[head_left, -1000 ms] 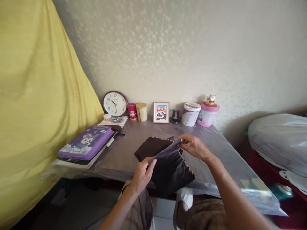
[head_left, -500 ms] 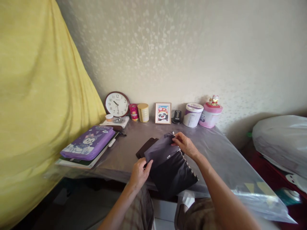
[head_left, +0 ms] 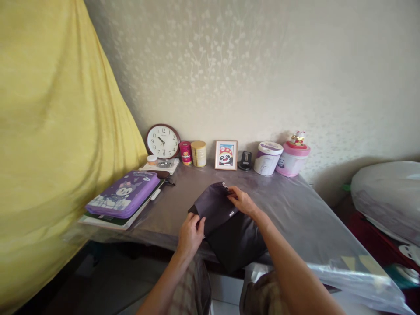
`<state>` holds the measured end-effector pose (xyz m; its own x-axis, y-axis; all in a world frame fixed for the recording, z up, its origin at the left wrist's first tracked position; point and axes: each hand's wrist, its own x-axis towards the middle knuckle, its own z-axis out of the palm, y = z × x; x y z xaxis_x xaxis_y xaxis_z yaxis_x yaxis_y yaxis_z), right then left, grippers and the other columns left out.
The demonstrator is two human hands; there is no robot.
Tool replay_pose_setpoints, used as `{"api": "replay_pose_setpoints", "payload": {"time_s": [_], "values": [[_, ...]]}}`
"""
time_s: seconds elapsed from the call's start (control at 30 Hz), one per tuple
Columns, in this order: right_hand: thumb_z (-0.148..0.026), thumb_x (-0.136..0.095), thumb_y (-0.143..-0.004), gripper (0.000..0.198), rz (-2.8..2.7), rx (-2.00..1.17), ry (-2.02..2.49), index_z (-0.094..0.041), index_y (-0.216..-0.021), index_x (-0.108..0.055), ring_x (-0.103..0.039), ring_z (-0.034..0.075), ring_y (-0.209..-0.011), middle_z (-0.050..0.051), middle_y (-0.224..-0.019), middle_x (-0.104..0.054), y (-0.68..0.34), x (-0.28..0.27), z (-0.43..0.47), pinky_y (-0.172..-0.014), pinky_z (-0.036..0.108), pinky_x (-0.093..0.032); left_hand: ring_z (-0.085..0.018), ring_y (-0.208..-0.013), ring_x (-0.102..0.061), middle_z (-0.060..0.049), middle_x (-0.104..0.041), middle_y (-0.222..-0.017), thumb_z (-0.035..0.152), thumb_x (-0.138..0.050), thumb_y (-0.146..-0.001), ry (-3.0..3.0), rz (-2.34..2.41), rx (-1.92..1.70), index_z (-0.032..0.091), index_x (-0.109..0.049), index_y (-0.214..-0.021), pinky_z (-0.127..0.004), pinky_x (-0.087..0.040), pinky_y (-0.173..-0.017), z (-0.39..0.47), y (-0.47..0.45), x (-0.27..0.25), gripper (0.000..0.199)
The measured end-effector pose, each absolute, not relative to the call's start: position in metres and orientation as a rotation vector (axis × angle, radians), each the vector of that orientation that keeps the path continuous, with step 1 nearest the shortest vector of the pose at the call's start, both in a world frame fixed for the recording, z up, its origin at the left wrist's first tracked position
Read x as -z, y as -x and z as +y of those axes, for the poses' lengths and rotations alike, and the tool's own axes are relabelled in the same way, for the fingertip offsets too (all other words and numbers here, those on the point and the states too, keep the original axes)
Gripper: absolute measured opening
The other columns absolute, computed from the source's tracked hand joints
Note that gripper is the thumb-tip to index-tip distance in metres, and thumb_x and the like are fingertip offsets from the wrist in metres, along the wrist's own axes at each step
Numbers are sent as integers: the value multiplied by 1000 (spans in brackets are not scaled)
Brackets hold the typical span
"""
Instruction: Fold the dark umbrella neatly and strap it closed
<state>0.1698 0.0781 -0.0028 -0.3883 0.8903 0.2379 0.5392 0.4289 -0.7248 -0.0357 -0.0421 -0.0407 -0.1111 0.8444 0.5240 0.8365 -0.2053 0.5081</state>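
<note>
A piece of dark, thin fabric hangs over the front edge of the table. Its upper part is a folded-over, purplish-grey flap with a small white label mark. I cannot tell what kind of article it is. My left hand is closed on the flap's left corner, thumb on top. At the upper right corner, my right hand pinches the edge beside a small patterned bit of trim. Below the flap, the black part droops toward my knees and partly hides the table edge.
The table has a clear plastic cover. At left lie a purple case on books and a white pen. Along the wall stand a clock, two cans, a picture frame, a black object and two tubs. A yellow curtain hangs left.
The flap has been turned further over the dark fabric, and its checkered right edge no longer shows. My right hand has moved slightly left and down. The brown piece behind is now covered.
</note>
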Motion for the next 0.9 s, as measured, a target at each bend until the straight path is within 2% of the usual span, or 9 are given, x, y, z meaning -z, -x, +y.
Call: {"api": "replay_pose_setpoints", "payload": {"time_s": [0.13, 0.43, 0.6, 0.7, 0.8, 0.9], "values": [[-2, -48, -71, 41, -2139, -719, 1239, -22, -107, -47, -64, 14, -90, 4, -104, -63, -165, 10, 82, -82, 28, -48, -14, -63, -53, -2, -52, -69, 32, -39, -89, -2095, 2052, -1170, 18, -51, -64, -25, -38, -61, -39, 36, 47, 31], [-7, -50, -74, 41, -2271, -644, 1302, -20, -113, -45, -61, 16, -96, 6, -107, -63, -153, 13, 81, -84, 29, -45, -15, -63, -55, -3, -58, -68, 29, -41, -88, -2045, 2174, -914, 17, -54, -65, -25, -35, -59, -33, 39, 43, 29], [-12, -50, -77, 47, -2323, -495, 1338, -20, -122, -41, -58, 16, -101, 10, -124, -53, -145, 1, 72, -87, 29, -41, -16, -67, -57, -4, -61, -71, 28, -44, -87, -2049, 2210, -767, 17, -57, -66, -25, -37, -62, -28, 41, 41, 27], [-18, -47, -82, 32, -2510, -325, 1304, -24, -113, -52, -57, 16, -103, 5, -116, -59, -143, -7, 66, -88, 27, -39, -17, -69, -58, -5, -62, -72, 27, -44, -86, -2023, 2208, -703, 17, -58, -68, -26, -39, -64, -26, 41, 42, 25], [-22, -44, -85, 21, -2635, -259, 1303, -23, -94, -64, -58, 17, -98, 4, -99, -67, -144, -9, 64, -87, 28, -38, -17, -74, -59, -6, -62, -83, 23, -46, -85, -1960, 2239, -773, 15, -59, -90, -26, -42, -66, -29, 41, 39, 16], [-23, -43, -87, 23, -2615, -246, 1341, -22, -91, -65, -59, 19, -95, 7, -96, -68, -144, -5, 65, -85, 29, -39, -20, -86, -57, -11, -57, -100, 22, -46, -84, -2029, 2294, -968, 12, -45, -121, -30, -44, -71, -37, 38, 30, 38]]}}
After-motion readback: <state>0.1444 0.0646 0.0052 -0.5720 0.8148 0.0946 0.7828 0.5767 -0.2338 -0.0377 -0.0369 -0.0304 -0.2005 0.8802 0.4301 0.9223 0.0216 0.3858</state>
